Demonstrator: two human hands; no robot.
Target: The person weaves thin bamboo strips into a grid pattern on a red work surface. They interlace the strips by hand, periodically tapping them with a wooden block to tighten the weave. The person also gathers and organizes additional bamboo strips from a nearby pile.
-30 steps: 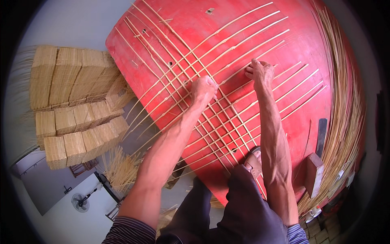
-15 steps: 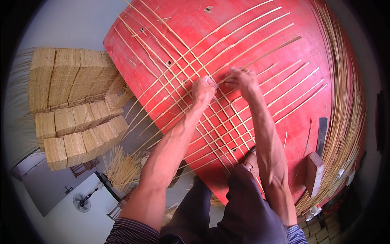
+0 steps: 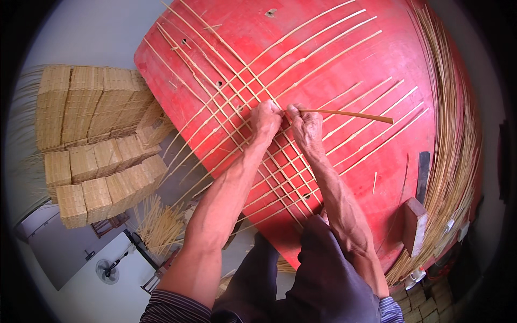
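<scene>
Your two hands meet over a lattice of thin bamboo strips on a red board.

Your left hand (image 3: 265,119) presses down with its fingers curled on the crossing strips (image 3: 280,161) near the middle of the red board (image 3: 344,59). Your right hand (image 3: 305,126), just beside it and nearly touching, pinches the near end of one darker strip (image 3: 350,114) that lies raised above the weave and points off to the right. The woven part shows two sets of strips crossing each other; they are too many and too close to count surely. One wooden block (image 3: 415,226) sits at the board's lower right edge, with one dark flat tool (image 3: 423,169) just above it. A large sheaf of loose strips (image 3: 452,151) curves along the right side. Three rows of stacked woven mats (image 3: 91,140) stand to the left.
</scene>
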